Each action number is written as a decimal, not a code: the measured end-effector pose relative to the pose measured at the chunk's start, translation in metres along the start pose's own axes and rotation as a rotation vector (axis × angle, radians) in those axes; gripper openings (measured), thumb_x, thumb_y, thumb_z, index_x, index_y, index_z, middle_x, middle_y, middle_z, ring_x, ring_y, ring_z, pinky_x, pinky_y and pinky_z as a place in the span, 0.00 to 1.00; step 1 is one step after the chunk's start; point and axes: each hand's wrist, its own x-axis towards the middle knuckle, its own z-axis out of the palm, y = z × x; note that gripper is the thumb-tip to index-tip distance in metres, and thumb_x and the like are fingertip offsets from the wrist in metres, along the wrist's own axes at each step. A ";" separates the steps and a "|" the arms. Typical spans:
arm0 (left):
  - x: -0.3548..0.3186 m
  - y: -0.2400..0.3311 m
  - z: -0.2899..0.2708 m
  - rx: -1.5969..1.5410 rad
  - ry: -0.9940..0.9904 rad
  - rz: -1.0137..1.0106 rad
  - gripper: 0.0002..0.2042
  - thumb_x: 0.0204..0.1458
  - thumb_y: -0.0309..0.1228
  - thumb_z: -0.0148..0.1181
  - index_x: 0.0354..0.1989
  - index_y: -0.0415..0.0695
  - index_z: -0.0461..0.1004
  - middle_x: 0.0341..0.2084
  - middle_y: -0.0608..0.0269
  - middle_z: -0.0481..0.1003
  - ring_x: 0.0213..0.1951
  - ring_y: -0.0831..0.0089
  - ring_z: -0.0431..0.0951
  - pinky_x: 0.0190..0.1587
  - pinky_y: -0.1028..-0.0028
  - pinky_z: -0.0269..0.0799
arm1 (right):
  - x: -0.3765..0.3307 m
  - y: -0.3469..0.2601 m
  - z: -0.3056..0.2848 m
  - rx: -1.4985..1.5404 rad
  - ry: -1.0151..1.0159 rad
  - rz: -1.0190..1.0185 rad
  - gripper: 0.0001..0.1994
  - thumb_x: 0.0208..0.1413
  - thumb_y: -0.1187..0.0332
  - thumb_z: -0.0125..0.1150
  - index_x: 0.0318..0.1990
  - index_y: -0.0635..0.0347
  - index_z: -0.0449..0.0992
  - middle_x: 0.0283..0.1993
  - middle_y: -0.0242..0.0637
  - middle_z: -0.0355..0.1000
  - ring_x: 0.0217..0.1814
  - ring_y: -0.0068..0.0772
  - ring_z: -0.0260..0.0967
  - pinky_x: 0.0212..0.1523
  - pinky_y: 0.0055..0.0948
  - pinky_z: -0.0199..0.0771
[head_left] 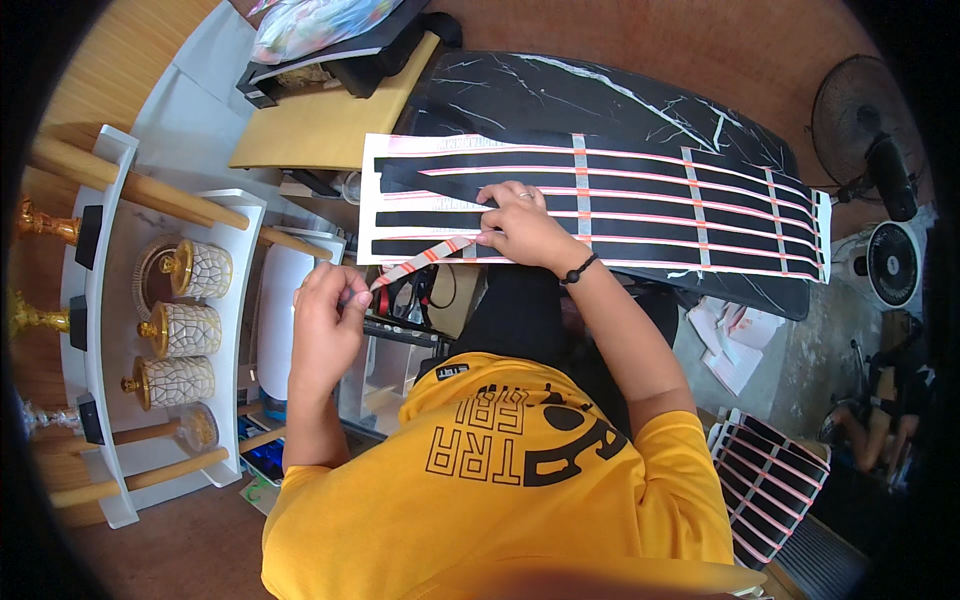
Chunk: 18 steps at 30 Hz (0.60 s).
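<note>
Pinching the free end of a strip, the left hand sits left of centre, fingers closed on it near the thumb. Strip: pale with orange marks, running up and right from that hand to the sheet.

Right hand: centre of frame, fingers bent and pressing down on the sheet where the strip leaves it; closed on nothing that can be seen. Ring on one finger, dark wristband at the wrist.

Sheet: white backing with long black bands edged in pink, crossed by grey bars, spread over a black marbled table across the upper middle and right.

Yellow shirt: lower centre, black print.

White shelf: left edge, holding three crackle-patterned jars with gold lids, wooden rods through it.

Yellow board: upper left, beside the table, with a plastic bag above it.

Two fans: upper right and right edge.

Second striped sheet: lower right, leaning, same black bands and pink edges.

Papers: on the floor, right of centre, under the table edge.
</note>
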 end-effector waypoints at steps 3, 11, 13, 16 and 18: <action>-0.004 0.004 -0.010 -0.003 -0.172 0.109 0.05 0.43 0.21 0.63 0.28 0.42 0.72 0.27 0.60 0.69 0.35 0.59 0.70 0.41 0.65 0.60 | 0.002 -0.001 0.006 -0.046 0.033 0.019 0.10 0.56 0.61 0.62 0.33 0.57 0.82 0.55 0.37 0.66 0.67 0.44 0.55 0.67 0.56 0.46; -0.018 0.012 -0.025 0.098 -0.509 0.203 0.06 0.40 0.21 0.64 0.26 0.46 0.75 0.26 0.65 0.70 0.37 0.63 0.70 0.44 0.65 0.55 | 0.000 0.003 0.012 -0.063 0.069 -0.009 0.08 0.58 0.64 0.59 0.36 0.58 0.78 0.56 0.36 0.64 0.67 0.44 0.56 0.67 0.56 0.47; -0.020 0.013 -0.029 0.112 -0.504 0.204 0.07 0.39 0.21 0.65 0.26 0.46 0.75 0.25 0.66 0.70 0.36 0.63 0.70 0.43 0.66 0.54 | 0.000 0.004 0.014 -0.084 0.071 -0.006 0.08 0.59 0.64 0.59 0.35 0.59 0.77 0.56 0.36 0.64 0.66 0.44 0.56 0.67 0.56 0.48; -0.027 0.017 -0.036 0.135 -0.523 0.164 0.07 0.38 0.21 0.66 0.26 0.47 0.76 0.25 0.67 0.70 0.35 0.64 0.71 0.43 0.66 0.54 | 0.001 0.005 0.018 -0.109 0.145 -0.029 0.09 0.58 0.64 0.60 0.34 0.59 0.78 0.53 0.35 0.66 0.64 0.42 0.58 0.65 0.55 0.50; -0.035 0.016 -0.042 0.125 -0.573 0.107 0.07 0.38 0.21 0.67 0.25 0.47 0.77 0.24 0.67 0.71 0.36 0.64 0.71 0.43 0.66 0.55 | 0.002 0.007 0.019 -0.120 0.178 -0.035 0.09 0.57 0.64 0.60 0.34 0.60 0.79 0.52 0.35 0.66 0.62 0.41 0.59 0.64 0.54 0.52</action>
